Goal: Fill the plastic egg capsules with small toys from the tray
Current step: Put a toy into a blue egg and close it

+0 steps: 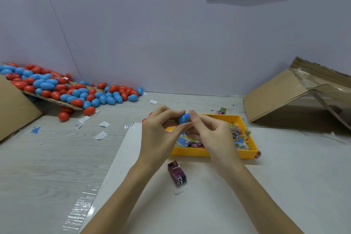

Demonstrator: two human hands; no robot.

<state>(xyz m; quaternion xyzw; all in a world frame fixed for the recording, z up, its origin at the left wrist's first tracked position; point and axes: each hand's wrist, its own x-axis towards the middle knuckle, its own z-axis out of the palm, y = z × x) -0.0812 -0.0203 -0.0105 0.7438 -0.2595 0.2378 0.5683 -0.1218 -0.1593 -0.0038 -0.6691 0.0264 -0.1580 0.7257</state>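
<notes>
Nearest the camera, two bare forearms reach forward over a white sheet of paper that lies on the pale wood tabletop. Between the forearms, a small purple toy packet lies on the paper, apart from both hands.

A bit farther on, the left hand and the right hand meet above the near left part of a yellow tray. Together they pinch a blue egg capsule between their fingertips. The left thumb and fingers curl around its left side, and the right fingers press on its right side. The egg is held up in the air, just above the tray. I cannot tell if the egg is open or snapped closed.

Inside the tray lie many small toy packets with bright printing, mostly on the right side. One more little packet sits on the tabletop just behind the tray.

White paper scraps lie to the left. Farther back on the left, a big pile of red and blue egg capsules spills off a cardboard flap. On the far right, an open cardboard box lies tipped on its side.
</notes>
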